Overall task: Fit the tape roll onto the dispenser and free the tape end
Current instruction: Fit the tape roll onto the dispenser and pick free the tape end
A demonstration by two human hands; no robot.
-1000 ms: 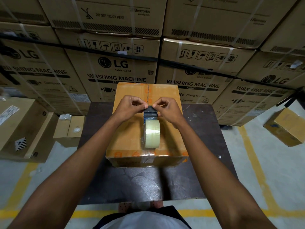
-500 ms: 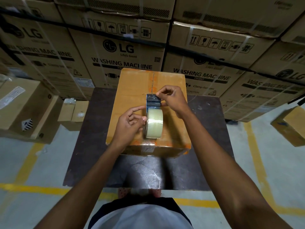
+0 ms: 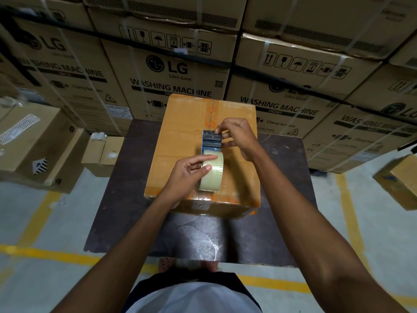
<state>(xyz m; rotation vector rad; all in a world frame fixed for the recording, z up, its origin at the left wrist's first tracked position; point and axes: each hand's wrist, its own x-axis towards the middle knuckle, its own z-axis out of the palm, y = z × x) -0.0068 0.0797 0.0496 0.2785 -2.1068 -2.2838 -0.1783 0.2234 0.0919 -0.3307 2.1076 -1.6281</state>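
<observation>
A clear tape roll [image 3: 213, 177] sits on edge in a dark blue dispenser [image 3: 211, 138], both standing on top of an orange-brown carton [image 3: 180, 141]. My left hand [image 3: 188, 170] holds the roll from its left side, forefinger laid across the top of the roll and thumb against its face. My right hand [image 3: 237, 136] pinches the far end of the dispenser, fingertips on its top edge. The loose tape end cannot be made out.
The carton rests on a dark table [image 3: 126, 199]. Stacked washing-machine boxes [image 3: 171, 71] form a wall just behind it. Smaller cartons [image 3: 101, 152] stand on the floor at left and one [image 3: 399, 181] at right. Yellow floor lines [image 3: 40, 254] run around the table.
My left hand left the dispenser's far end and came back to the roll, its forefinger now stretched over the top. My right hand stays on the dispenser head.
</observation>
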